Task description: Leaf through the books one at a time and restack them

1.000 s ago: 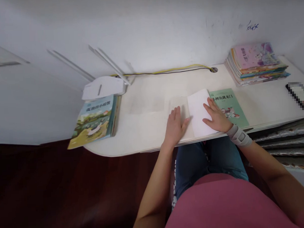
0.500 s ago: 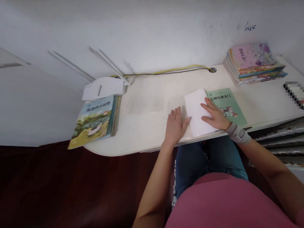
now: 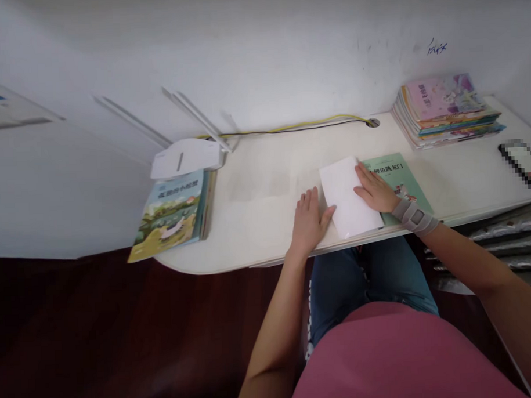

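Observation:
A green picture book (image 3: 407, 179) lies on the white desk, its left part covered by a white sheet (image 3: 349, 199). Whether the sheet is a flap of the book or loose paper, I cannot tell. My right hand (image 3: 375, 188) rests flat with fingers extended across the sheet's right edge and the green cover. On the desk just left of the sheet lies my left hand (image 3: 308, 218), palm down and open, its thumb at the sheet's left edge. Neither hand grips anything.
A stack of picture books (image 3: 172, 208) overhangs the desk's left end, before a white router (image 3: 188, 157) with antennas. More stacked books (image 3: 447, 108) stand back right, near a blurred phone (image 3: 523, 162). Yellow and black cables (image 3: 298, 127) run along the wall into a hole.
My right hand has shifted slightly up and now lies flatter along the white sheet's right edge. The sheet looks flatter and slightly turned. My left hand has barely moved.

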Demonstrator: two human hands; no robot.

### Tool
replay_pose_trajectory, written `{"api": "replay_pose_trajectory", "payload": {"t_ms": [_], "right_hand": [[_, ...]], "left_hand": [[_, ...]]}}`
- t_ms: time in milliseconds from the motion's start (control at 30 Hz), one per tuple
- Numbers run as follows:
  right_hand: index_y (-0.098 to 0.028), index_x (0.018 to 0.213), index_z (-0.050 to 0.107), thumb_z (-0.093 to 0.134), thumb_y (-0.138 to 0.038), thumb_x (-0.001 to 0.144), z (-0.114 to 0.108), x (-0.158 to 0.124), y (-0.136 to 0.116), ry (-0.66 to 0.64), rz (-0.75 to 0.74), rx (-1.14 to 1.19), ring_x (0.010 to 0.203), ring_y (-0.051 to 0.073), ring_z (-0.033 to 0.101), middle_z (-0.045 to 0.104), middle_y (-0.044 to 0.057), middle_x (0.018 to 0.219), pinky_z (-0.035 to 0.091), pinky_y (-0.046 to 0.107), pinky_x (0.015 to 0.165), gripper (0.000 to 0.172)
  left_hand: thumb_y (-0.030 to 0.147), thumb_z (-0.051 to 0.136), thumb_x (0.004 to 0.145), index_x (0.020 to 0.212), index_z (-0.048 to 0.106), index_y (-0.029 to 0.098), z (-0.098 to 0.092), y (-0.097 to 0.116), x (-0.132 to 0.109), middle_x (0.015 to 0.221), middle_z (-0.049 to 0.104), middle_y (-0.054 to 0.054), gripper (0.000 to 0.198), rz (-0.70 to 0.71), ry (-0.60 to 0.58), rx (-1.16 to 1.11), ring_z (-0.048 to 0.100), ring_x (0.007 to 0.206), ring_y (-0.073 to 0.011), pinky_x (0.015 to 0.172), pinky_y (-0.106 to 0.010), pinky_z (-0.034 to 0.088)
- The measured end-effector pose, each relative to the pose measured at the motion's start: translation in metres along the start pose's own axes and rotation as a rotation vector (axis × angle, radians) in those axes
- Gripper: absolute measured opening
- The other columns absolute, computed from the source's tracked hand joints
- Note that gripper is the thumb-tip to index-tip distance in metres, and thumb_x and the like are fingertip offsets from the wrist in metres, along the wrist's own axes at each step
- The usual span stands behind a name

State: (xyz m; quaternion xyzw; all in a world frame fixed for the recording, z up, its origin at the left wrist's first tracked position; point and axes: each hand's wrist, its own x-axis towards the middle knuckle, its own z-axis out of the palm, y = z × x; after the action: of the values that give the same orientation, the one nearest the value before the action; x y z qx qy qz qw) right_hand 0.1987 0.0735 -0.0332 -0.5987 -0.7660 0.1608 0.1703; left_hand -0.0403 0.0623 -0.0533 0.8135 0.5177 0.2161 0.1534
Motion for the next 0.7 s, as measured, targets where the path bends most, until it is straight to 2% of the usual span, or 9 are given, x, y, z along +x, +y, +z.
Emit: {"api": "replay_pose_trajectory", "payload": {"t_ms": [233,400,567,700], "right_hand": [[-0.005,0.150,0.021,0.039,-0.041,0.092,-0.005,0.000,-0.012,-0.035,0.051,-0.088,0.147,0.027,0.015,0.016,0.019,0.158,0.018,0.048,0.118,0.071],[-0.003,0.150,0.022,0.044,-0.038,0.088,-0.004,0.003,-0.011,-0.043,0.081,-0.089,0.146,0.028,0.017,0.018,0.019,0.158,0.019,0.046,0.119,0.075],[-0.010,0.151,0.022,0.043,-0.031,0.085,0.001,0.005,0.000,0.015,0.054,-0.060,0.146,0.028,0.021,0.023,0.014,0.158,0.023,0.049,0.117,0.072],[-0.008,0.151,0.022,0.043,-0.029,0.084,0.002,0.005,-0.002,0.017,0.070,-0.069,0.146,0.027,0.021,0.024,0.016,0.157,0.024,0.047,0.117,0.072]], "left_hand": [[0.065,0.028,0.092,0.150,0.020,0.008,-0.008,0.001,-0.005,0.154,0.027,-0.026,0.082,-0.037,-0.038,-0.034,0.021,0.144,-0.0349,0.114,-0.056,0.024],[0.063,0.026,0.093,0.151,0.017,0.009,-0.009,-0.003,-0.007,0.155,0.026,-0.024,0.080,-0.043,-0.039,-0.061,0.021,0.145,-0.0344,0.115,-0.055,0.023],[0.060,0.028,0.094,0.151,0.017,0.013,-0.006,-0.010,-0.013,0.153,0.031,-0.022,0.075,-0.045,0.012,-0.040,0.025,0.143,-0.0361,0.113,-0.057,0.027],[0.061,0.027,0.093,0.150,0.021,0.012,-0.006,-0.008,-0.013,0.150,0.037,-0.022,0.076,-0.027,0.008,0.005,0.028,0.142,-0.0381,0.111,-0.057,0.028]]}}
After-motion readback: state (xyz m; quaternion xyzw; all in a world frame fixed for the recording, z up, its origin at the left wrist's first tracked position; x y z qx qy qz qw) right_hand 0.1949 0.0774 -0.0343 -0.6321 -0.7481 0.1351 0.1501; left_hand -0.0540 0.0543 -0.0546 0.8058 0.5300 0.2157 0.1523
